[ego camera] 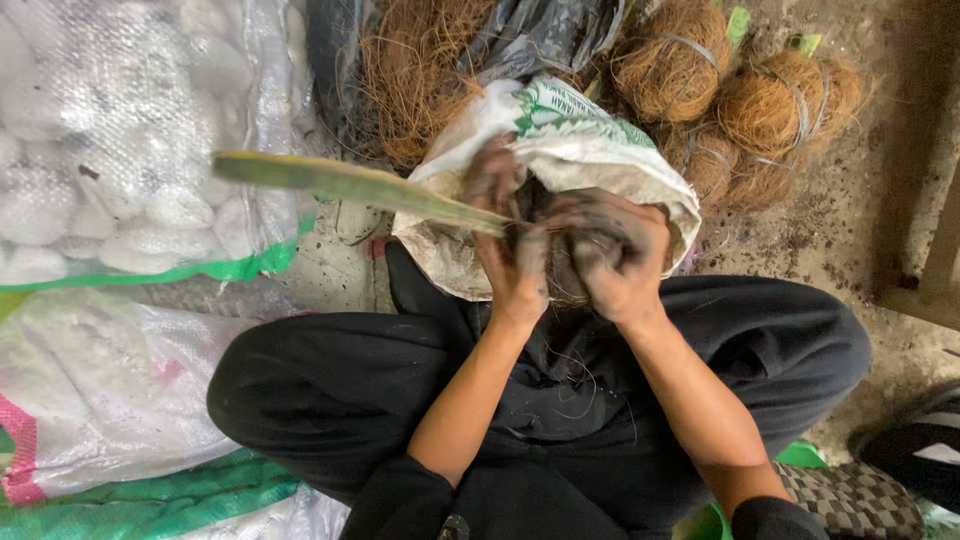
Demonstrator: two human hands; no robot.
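far left, upper: clear woven sack of white stones (pixel 110 150) with a green hem, lying on its side. far left, lower: white woven sack (pixel 90 390), pink and green trim, contents not visible. centre left: long green leaf (pixel 340 182), blurred, slanting from the stone sack down to the hands; its base sits in a dark soil-and-fibre ball (pixel 570 245) held over the person's crossed legs in black trousers (pixel 330 390). left hand (pixel 512 262): soil-coated, fingers closed around the near side of the ball where the leaf enters. right hand (pixel 618 262): likewise soiled, fingers curled tight over the ball's far side; both hands clamped on it together. behind the hands: open white soil bag (pixel 570 150) with green print, mouth folded back. above: loose coconut fibre (pixel 420 70) and a dark plastic sheet (pixel 540 35). upper right: bound fibre bundles (pixel 740 100), strapped, stacked on dirty concrete floor (pixel 880 200). progress, judged: ball is formed around the plant base and appears under pressing; no binding or outer wrap is visible on it. hard to make out: ball's outline merges with fingers and bag shadow; the leaf's tip is smeared; object at lower right corner is cut off.
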